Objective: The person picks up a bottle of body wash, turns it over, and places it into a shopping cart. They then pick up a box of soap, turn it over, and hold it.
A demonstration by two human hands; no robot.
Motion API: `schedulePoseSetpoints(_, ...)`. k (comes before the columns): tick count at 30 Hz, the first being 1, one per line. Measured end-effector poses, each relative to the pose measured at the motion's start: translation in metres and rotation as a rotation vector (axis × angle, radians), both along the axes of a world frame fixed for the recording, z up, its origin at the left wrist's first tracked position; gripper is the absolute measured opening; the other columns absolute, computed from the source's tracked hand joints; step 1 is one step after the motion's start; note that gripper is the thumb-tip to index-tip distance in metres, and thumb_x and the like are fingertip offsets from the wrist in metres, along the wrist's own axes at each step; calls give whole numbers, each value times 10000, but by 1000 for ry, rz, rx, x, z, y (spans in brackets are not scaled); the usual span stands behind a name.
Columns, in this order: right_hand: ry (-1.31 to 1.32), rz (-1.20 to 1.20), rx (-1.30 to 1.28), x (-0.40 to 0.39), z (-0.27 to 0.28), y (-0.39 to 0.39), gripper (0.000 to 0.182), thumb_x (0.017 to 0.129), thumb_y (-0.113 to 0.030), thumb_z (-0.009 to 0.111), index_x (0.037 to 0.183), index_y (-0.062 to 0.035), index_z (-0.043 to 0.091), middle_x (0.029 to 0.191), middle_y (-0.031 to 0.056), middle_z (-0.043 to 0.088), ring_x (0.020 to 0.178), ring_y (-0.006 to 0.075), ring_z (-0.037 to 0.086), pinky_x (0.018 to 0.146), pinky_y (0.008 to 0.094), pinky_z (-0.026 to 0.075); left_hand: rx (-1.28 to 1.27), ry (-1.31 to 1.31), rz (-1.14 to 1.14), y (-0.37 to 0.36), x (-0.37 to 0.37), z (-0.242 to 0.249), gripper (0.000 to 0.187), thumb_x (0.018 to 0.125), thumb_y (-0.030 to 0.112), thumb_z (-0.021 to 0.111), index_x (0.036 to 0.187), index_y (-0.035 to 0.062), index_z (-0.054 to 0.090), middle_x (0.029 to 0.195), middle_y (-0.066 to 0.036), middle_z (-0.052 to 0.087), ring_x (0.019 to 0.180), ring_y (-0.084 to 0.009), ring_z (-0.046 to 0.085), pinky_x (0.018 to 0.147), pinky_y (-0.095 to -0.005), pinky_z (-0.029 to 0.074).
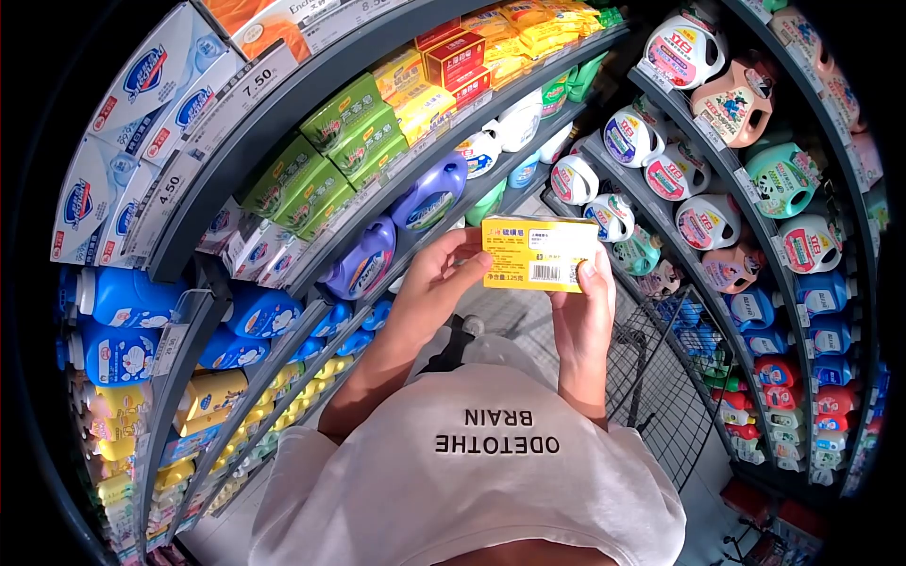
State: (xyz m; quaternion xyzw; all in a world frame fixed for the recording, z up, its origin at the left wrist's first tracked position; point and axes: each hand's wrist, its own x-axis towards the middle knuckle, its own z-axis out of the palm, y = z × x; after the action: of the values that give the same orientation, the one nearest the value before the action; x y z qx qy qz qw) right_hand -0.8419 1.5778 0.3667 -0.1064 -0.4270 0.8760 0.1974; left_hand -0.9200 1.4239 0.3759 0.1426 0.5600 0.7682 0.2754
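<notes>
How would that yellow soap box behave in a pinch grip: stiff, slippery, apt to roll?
The yellow box looks like printed carton with crisp flat faces, so probably stiff, though thin walls may dent under a hard squeeze. Its surface seems glossy, possibly a bit slick. The left hand and right hand hold it by its ends. Being rectangular, it should not roll.

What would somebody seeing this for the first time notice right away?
First the yellow box at the centre, held up between the left hand and right hand with its barcode facing the camera. Around it curve store shelves: green boxes upper left, blue bottles at the left, white and pink jugs on the right. A black wire cart stands below the right hand.
</notes>
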Motion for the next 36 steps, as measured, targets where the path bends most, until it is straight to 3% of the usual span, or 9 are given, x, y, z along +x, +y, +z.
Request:
schedulePoseSetpoints(9, -7, -12, 4, -1, 1, 1, 499, 819, -289, 536, 1208, -11, 396, 1166, 116, 505, 1059, 190, 511, 886, 332, 415, 8, -1, -6, 2, 0, 2, 289, 858, 95, 553, 1100, -53, 498, 998, -76, 571, 914, -85, 525, 807, -218, 425)
schedulePoseSetpoints(12, 32, -13, -60, -1, 2, 2, 367, 857, -162, 465, 1187, -13, 404, 1099, 95, 518, 1010, 169, 528, 861, 309, 429, 9, 2, -5, 3, 0, 2, 285, 854, 83, 555, 1098, -54, 499, 995, -75, 570, 915, -88, 524, 812, -222, 424)
schedulePoseSetpoints(15, 26, -16, -75, 0, 4, 2, 363, 850, -152, 478, 1178, -12, 408, 1085, 89, 526, 1000, 157, 529, 854, 296, 432, 14, 1, -4, 3, 0, 2, 282, 851, 74, 556, 1096, -55, 501, 995, -75, 570, 915, -88, 523, 813, -224, 425)
schedulePoseSetpoints(18, -35, -11, 35, 0, -5, 5, 488, 808, -259, 543, 1202, -5, 405, 1132, 111, 529, 1025, 185, 534, 870, 320, 428, 22, 12, -2, 4, 0, 1, 278, 853, 72, 554, 1094, -56, 502, 996, -75, 573, 914, -88, 526, 810, -223, 426)
schedulePoseSetpoints(21, -28, -1, 38, -1, -4, 4, 481, 801, -235, 555, 1196, 0, 414, 1110, 114, 545, 997, 184, 552, 862, 319, 436, 32, 9, -2, 4, 0, 0, 273, 856, 72, 550, 1093, -55, 503, 999, -75, 578, 914, -85, 531, 807, -222, 427)
schedulePoseSetpoints(24, 18, 8, -13, -2, 1, 2, 352, 825, -109, 531, 1142, -3, 420, 1036, 83, 550, 935, 125, 549, 832, 273, 445, 30, 8, -6, 4, 0, 1, 267, 860, 73, 545, 1090, -55, 504, 1003, -75, 582, 915, -84, 535, 807, -219, 426)
schedulePoseSetpoints(36, 8, 8, 17, -2, 1, 1, 368, 808, -80, 560, 1141, -4, 421, 1052, 84, 545, 949, 120, 536, 836, 268, 434, 24, 13, -8, 4, 0, 2, 265, 860, 72, 543, 1093, -49, 502, 1014, -75, 581, 918, -82, 539, 807, -216, 427)
